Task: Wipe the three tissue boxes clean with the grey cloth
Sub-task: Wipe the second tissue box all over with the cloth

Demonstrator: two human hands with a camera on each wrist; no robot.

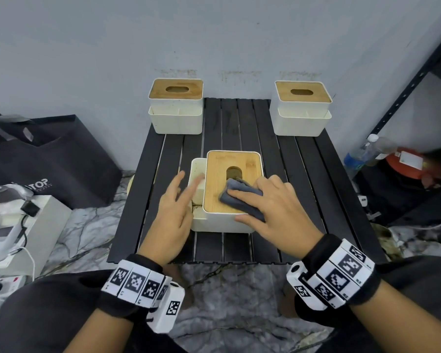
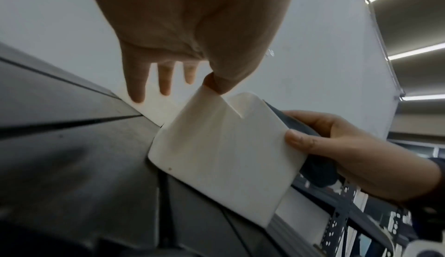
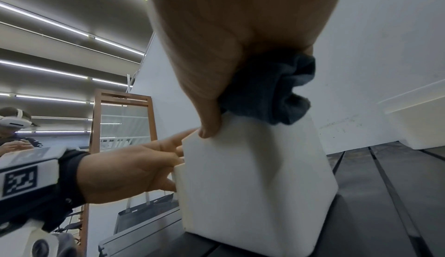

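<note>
The right hand [image 1: 273, 212] presses the grey cloth [image 1: 242, 200] flat on the wooden lid of the nearest tissue box [image 1: 227, 222], mid-desk [image 1: 303, 174]. The left hand [image 1: 175, 212], fingers spread and straight, touches that box's left side. Two more tissue boxes [image 1: 175, 108] [image 1: 301, 110] sit at the far corners.

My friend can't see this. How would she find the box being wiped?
Find the black slatted table. Two tissue boxes sit at its far corners; the third tissue box sits nearest the person. Only it has the grey cloth on its wooden lid.
</note>
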